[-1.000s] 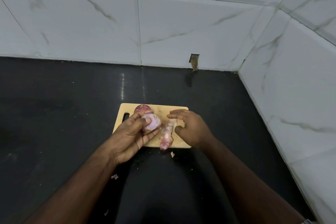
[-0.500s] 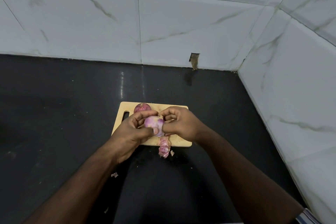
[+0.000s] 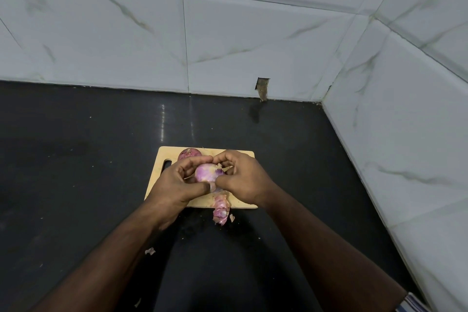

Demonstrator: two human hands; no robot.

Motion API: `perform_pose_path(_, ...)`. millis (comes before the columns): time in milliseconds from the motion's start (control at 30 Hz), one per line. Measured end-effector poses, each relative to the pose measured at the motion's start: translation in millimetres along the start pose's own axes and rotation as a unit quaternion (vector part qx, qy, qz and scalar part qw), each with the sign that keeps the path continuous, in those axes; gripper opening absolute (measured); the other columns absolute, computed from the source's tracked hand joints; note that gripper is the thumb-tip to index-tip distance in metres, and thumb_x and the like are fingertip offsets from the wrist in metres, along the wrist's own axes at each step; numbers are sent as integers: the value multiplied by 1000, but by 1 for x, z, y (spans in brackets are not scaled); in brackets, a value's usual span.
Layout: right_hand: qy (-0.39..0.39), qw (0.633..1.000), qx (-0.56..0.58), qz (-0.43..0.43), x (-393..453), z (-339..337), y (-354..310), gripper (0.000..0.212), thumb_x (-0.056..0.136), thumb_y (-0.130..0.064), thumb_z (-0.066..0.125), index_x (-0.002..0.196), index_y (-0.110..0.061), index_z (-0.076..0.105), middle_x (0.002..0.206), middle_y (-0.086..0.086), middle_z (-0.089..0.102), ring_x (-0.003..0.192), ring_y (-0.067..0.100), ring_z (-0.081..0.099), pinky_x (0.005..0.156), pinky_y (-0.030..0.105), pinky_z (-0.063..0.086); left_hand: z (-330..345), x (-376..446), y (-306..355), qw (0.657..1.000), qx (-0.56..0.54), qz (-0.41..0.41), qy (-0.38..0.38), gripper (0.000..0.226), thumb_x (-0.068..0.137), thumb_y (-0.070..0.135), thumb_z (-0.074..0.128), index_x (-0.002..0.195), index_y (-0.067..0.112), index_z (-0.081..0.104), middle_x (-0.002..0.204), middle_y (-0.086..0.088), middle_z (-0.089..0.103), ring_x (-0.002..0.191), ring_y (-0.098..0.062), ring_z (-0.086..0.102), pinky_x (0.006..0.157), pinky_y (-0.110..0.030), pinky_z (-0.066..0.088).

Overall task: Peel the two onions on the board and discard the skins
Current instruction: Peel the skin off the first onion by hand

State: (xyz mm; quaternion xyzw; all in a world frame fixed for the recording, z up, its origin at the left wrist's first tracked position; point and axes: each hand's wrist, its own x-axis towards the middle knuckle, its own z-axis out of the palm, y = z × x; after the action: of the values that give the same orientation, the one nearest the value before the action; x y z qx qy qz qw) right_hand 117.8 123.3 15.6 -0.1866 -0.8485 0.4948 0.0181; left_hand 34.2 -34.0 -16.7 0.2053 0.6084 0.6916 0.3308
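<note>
A partly peeled, pale purple onion [image 3: 208, 172] is held just above the wooden cutting board [image 3: 241, 156]. My left hand [image 3: 174, 185] grips it from the left, fingers and thumb curled round it. From the right, my right hand [image 3: 244, 178] pinches the onion between fingers and thumb. A second onion [image 3: 188, 154], dark red with its skin on, lies at the board's far edge behind my left hand. A heap of pink onion skins [image 3: 220, 208] sits at the board's near edge, spilling onto the counter.
The board lies on a black counter [image 3: 76, 159] in a corner of white marble-look tiled walls [image 3: 405, 134]. Small skin scraps [image 3: 150, 251] lie on the counter near my left forearm. A small hole [image 3: 262, 87] shows in the back wall.
My right hand left the skin heap and came up to the onion, now pinching it. Both hands have turned the onion slightly between them.
</note>
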Motion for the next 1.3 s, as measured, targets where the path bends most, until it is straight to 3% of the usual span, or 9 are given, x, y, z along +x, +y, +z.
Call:
perform_pose_path(300, 49, 998, -19, -22, 4, 2, 10, 32, 81, -5, 69, 110, -20, 72, 103, -11, 74, 96, 5, 68, 87, 31, 56, 6, 2, 4, 997, -65, -15, 34, 47, 67, 5, 76, 113, 13, 71, 104, 2, 77, 99, -16, 73, 84, -34, 62)
perform_pose_path(433, -2, 999, 51, -14, 3, -8, 13, 35, 84, 3, 66, 113, -15, 72, 106, -2, 75, 98, 17, 71, 90, 43, 58, 6, 2, 7, 992, -108, -55, 27, 34, 88, -9, 67, 115, 12, 69, 99, 2, 77, 95, -15, 74, 73, -26, 61)
perform_pose_path(600, -55, 989, 135, -2, -4, -20, 11, 36, 92, 3, 63, 127, -5, 64, 118, 11, 71, 98, 20, 72, 85, 36, 61, 0, -1, 6, 987, -123, -100, 17, 37, 91, -9, 61, 120, 11, 70, 117, -7, 73, 105, -27, 73, 80, -30, 62)
perform_pose_path(700, -4, 997, 76, -35, -3, -17, 13, 26, 91, -2, 66, 116, -7, 72, 104, 8, 76, 88, 21, 75, 81, 38, 62, -1, -2, 5, 987, -123, -106, 11, 39, 90, -10, 61, 121, 12, 70, 125, -13, 70, 110, -31, 71, 84, -33, 62)
perform_pose_path(800, 72, 992, -53, -87, -5, -12, 10, 23, 86, -6, 68, 107, -12, 76, 96, -6, 75, 80, -2, 69, 78, 19, 56, 0, -2, 6, 988, -115, -105, 4, 40, 88, -14, 60, 118, 11, 72, 125, -15, 69, 105, -27, 72, 75, -30, 61)
perform_pose_path(900, 102, 989, -57, -88, -5, -7, 9, 20, 85, -7, 69, 103, -13, 77, 91, -10, 74, 81, -2, 68, 77, 17, 55, 1, -2, 4, 986, -130, -102, -7, 41, 81, -13, 66, 114, 11, 73, 120, -15, 70, 99, -24, 73, 71, -29, 61)
perform_pose_path(1033, 114, 992, -48, -34, 1, -13, 19, 22, 89, -4, 65, 104, -14, 77, 93, -7, 75, 83, 6, 71, 84, 31, 59, -3, -2, 4, 975, -194, -111, -19, 46, 72, -4, 59, 114, 10, 72, 116, -11, 71, 103, -29, 71, 80, -42, 62)
perform_pose_path(1167, 58, 990, -123, -26, 2, -18, 19, 28, 95, -14, 64, 120, -20, 72, 124, -7, 70, 113, 6, 64, 86, 3, 42, -7, 1, 1, 963, -238, -129, -15, 51, 79, -5, 50, 128, 4, 61, 130, -13, 67, 120, -46, 62, 98, -65, 50)
perform_pose_path(1300, 59, 997, -44, -31, -4, -20, 11, 31, 91, -20, 70, 122, -22, 71, 124, -11, 69, 107, 2, 65, 89, 17, 48, -6, 0, -2, 960, -246, -137, -2, 56, 74, -1, 54, 129, 1, 59, 136, -18, 63, 122, -51, 60, 97, -63, 51)
